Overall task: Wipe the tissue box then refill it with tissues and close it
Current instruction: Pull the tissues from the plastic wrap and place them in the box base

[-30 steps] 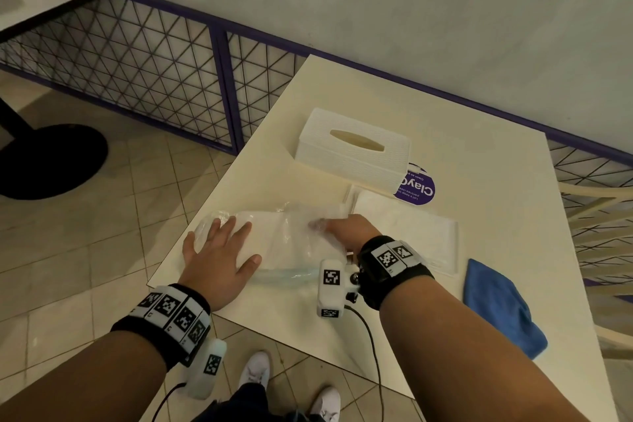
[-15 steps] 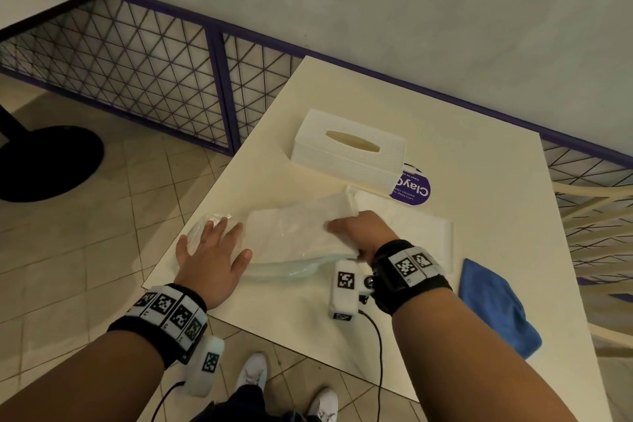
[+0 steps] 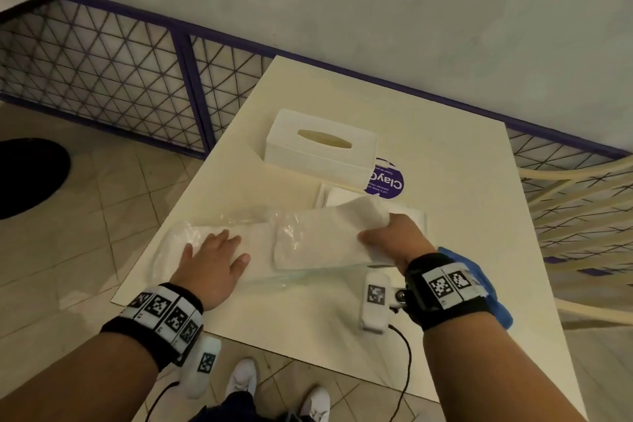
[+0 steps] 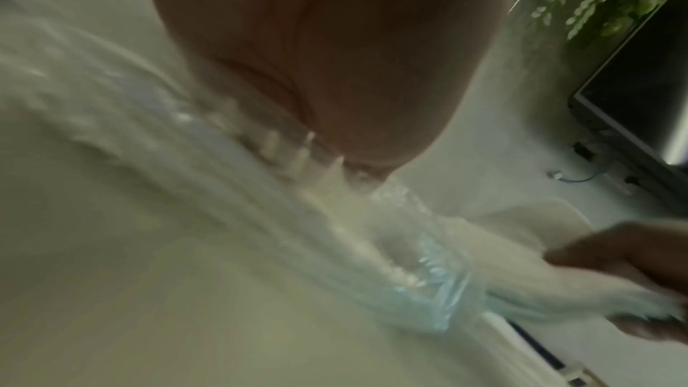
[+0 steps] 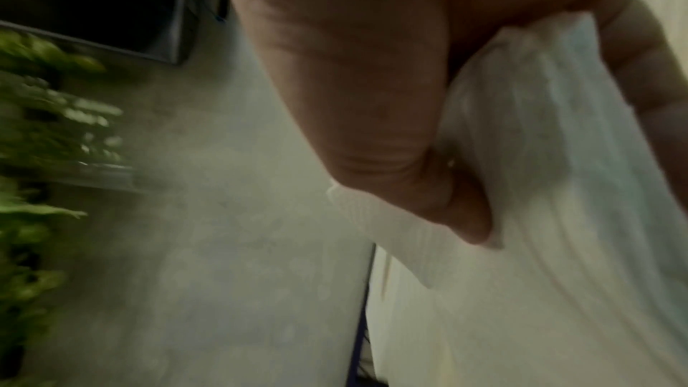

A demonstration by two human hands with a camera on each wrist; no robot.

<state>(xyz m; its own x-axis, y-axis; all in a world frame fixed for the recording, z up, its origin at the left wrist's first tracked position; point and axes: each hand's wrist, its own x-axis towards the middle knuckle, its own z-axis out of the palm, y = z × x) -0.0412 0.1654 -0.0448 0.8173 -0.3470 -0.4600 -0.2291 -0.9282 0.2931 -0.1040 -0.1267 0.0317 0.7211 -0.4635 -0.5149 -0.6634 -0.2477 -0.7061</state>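
Head view, refill step. The right hand (image 3: 394,236) grips the near right end of the tissue stack (image 3: 329,236), thumb and fingers curled round it (the right wrist view shows the thumb (image 5: 391,134) pressed into the white paper). The stack lies half out of its clear plastic wrapper (image 3: 212,233), its long axis running from about 9 o'clock to 3 o'clock across the table (image 3: 445,164). The left hand (image 3: 214,259) lies flat, fingers straight, pinning the wrapper's left end to the table. The open base of the box (image 3: 416,216) lies at roughly 1 o'clock from the grip, just beyond the right hand and partly under the stack's raised corner; the tissue box cover (image 3: 318,147) stands further off at 11 o'clock. The right hand is the nearer to the base, so the stack likely needs only a short carry, its long axis kept parallel to the base. A blue cloth (image 3: 479,284) lies at 4 o'clock, partly hidden behind the right wrist.
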